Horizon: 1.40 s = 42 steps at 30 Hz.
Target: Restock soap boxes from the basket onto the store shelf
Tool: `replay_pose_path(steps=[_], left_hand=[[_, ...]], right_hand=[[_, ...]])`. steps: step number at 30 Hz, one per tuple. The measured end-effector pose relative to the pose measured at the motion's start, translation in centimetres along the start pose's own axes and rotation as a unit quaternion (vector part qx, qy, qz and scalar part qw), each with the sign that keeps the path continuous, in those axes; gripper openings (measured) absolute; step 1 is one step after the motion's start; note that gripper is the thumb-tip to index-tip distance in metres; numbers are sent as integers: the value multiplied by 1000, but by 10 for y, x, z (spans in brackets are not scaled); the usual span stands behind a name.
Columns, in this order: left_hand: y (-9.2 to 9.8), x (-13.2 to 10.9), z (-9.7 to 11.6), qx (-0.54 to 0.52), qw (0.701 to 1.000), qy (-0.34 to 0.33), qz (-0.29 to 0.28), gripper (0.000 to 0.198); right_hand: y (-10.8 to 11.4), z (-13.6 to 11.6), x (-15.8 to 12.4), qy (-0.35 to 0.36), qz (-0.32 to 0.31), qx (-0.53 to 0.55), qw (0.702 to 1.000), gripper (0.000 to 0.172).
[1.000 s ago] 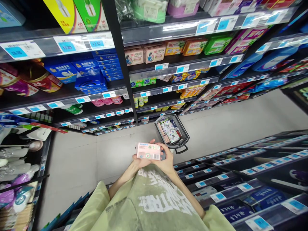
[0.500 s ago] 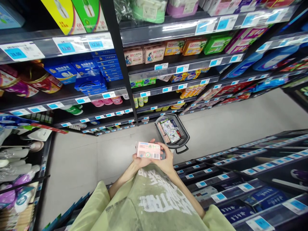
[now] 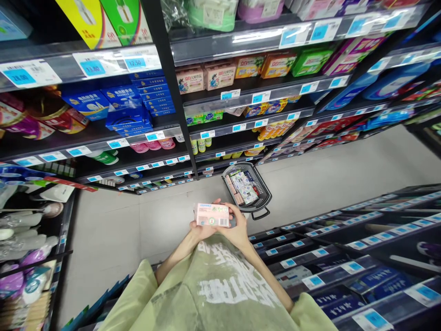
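Note:
A pink and white packaged soap bar lies between my two hands in front of my chest, its printed face with a barcode turned up. My left hand grips its left end from below, with most of the fingers hidden underneath. On the other end, my right hand is closed around the right edge, thumb and fingers bent about it. Past my right hand, a dark grey shopping basket stands on the floor, holding several boxed and wrapped packs.
Shelves ahead carry pink soap packs, a green soap pack and blue boxes. A low shelf edge with price tags runs close on my right. Hanging goods line the left. Grey floor lies between.
Almost nothing differs. The soap pack stays in both hands, and the view has shifted very slightly.

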<state>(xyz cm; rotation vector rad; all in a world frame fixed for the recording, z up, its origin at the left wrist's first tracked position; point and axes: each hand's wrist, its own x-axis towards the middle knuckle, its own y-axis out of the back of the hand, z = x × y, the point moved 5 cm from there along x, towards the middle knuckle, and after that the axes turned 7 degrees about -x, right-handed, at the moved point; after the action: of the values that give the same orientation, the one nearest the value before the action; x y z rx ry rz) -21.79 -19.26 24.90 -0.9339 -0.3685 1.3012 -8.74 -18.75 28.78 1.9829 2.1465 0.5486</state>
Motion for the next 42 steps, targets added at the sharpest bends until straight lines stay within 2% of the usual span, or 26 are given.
replay_pose_path(steps=[3,6,11,15,20,24,28,30,36,42], left_hand=[[5,0,1,39,999,-19,28,139],[7,1,3,56,998,-25,27,135],[5,-1,7,38,999,-35,-9,130],[3,-2,9,33,998,-33,-30,132],[6,1,15,64,994,-31,-88,132],[6,3,20,138,980,-50,-134,126],[3,0,13,161,977,-45,-135,131],[2,-1,10,179,974,-52,-129,131],[-5,-3,19,300,941,-91,-124,121],[-22,-3,31,385,910,-99,-114,123]], right_hand=[[-3,5,3,-33,-43,5,998,75],[-5,8,3,-57,-64,43,995,76],[-8,11,1,-59,-72,131,987,79],[-7,12,0,-75,-78,142,984,76],[-3,9,1,-59,-134,175,974,74],[-1,6,2,-65,-158,155,973,92],[-5,0,1,-77,-161,91,980,116],[-7,-4,1,-72,-148,74,983,119],[-5,-4,3,-53,-97,116,987,100],[-4,-1,6,-56,-64,188,979,89]])
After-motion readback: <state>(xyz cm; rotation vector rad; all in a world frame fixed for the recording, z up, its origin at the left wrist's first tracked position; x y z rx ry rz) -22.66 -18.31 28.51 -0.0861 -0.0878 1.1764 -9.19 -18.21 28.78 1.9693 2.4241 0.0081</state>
